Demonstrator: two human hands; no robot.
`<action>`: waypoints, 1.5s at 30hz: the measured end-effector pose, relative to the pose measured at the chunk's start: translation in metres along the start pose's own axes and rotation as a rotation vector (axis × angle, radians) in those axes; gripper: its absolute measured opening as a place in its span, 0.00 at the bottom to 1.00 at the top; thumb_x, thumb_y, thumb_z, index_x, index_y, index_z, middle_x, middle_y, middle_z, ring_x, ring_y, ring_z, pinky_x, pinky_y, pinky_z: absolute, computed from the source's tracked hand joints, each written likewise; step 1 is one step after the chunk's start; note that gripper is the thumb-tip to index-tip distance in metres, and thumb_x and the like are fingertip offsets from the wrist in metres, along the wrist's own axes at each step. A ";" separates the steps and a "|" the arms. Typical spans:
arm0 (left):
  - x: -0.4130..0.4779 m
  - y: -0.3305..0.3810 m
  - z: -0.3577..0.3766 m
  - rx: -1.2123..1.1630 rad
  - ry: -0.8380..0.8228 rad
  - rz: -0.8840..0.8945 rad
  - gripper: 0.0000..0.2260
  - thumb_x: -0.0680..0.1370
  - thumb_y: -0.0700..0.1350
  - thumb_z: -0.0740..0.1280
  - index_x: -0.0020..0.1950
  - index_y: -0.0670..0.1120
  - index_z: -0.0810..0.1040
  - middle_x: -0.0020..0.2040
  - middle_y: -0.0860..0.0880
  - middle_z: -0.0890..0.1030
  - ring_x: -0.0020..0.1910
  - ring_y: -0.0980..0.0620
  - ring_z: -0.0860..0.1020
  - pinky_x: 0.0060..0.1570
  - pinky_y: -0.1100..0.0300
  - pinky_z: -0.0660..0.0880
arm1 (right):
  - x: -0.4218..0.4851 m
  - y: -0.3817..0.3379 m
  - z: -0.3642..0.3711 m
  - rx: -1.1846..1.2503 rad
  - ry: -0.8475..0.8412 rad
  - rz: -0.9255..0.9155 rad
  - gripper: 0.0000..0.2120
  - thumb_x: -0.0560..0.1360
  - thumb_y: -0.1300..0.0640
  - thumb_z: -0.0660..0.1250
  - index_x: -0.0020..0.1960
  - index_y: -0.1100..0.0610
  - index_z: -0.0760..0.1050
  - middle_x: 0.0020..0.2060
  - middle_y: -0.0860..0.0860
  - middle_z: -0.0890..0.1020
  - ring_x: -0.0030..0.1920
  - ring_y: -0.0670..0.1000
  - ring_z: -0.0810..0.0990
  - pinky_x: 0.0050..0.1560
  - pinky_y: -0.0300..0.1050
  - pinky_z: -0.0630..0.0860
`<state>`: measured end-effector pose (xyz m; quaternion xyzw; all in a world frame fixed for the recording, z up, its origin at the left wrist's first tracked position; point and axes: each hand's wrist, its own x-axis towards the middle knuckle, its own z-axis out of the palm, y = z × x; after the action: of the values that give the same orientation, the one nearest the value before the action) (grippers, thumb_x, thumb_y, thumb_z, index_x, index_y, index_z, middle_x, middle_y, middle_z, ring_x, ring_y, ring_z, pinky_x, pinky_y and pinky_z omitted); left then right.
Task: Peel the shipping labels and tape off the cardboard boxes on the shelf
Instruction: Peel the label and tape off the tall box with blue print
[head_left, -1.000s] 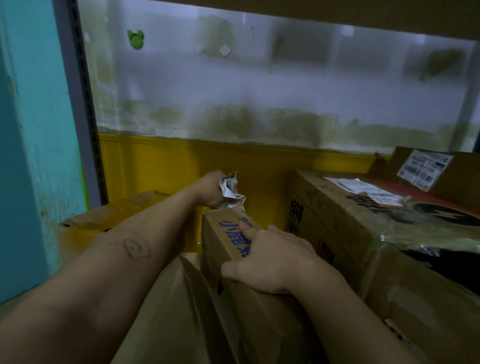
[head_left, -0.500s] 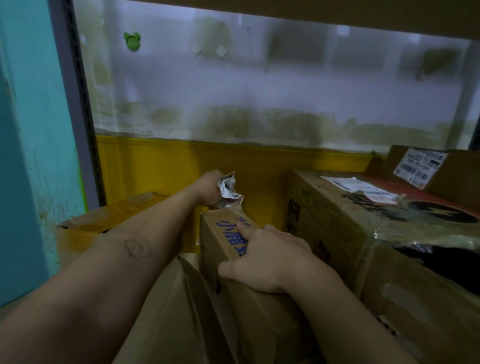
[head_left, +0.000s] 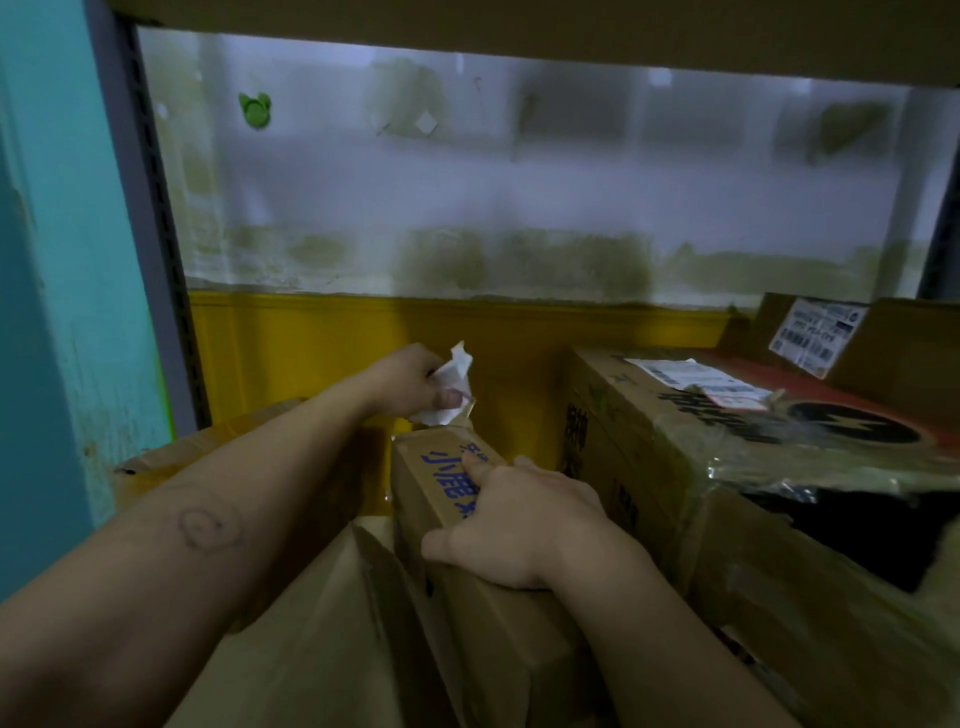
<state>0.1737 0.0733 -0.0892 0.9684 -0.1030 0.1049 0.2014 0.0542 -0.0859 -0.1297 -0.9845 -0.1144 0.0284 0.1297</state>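
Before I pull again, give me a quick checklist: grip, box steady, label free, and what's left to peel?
1. Left hand grips the crumpled label: ok.
2. Right hand holds the narrow box steady: ok.
3. Crumpled label fully free of the narrow box's far end: cannot tell, since it sits right at the edge.
4. Big box on the right stripped: not ok, a white label lies on its top.
5. Far box stripped: not ok, a printed label is on it.
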 end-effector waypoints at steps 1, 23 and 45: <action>-0.002 -0.003 0.000 -0.087 0.022 -0.022 0.10 0.79 0.50 0.68 0.47 0.43 0.79 0.41 0.44 0.81 0.37 0.47 0.79 0.39 0.53 0.76 | 0.001 0.000 0.000 -0.002 -0.002 0.006 0.45 0.67 0.30 0.64 0.77 0.42 0.50 0.71 0.56 0.64 0.67 0.61 0.67 0.61 0.57 0.66; -0.105 -0.006 0.013 -0.286 0.001 -0.143 0.25 0.76 0.61 0.68 0.67 0.49 0.76 0.63 0.49 0.78 0.59 0.54 0.75 0.58 0.58 0.71 | -0.039 -0.020 -0.014 0.739 -0.156 -0.024 0.17 0.83 0.51 0.54 0.71 0.51 0.68 0.58 0.58 0.77 0.36 0.54 0.83 0.32 0.47 0.80; -0.128 -0.015 0.017 -0.252 -0.060 -0.256 0.30 0.71 0.70 0.66 0.64 0.51 0.72 0.65 0.46 0.71 0.63 0.46 0.73 0.60 0.49 0.73 | 0.067 -0.066 -0.044 -0.016 0.101 -0.267 0.12 0.76 0.63 0.63 0.57 0.57 0.80 0.48 0.54 0.84 0.43 0.56 0.84 0.34 0.45 0.79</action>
<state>0.0582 0.1000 -0.1416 0.9434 0.0029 0.0358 0.3296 0.1082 -0.0189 -0.0714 -0.9617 -0.2380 -0.0397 0.1299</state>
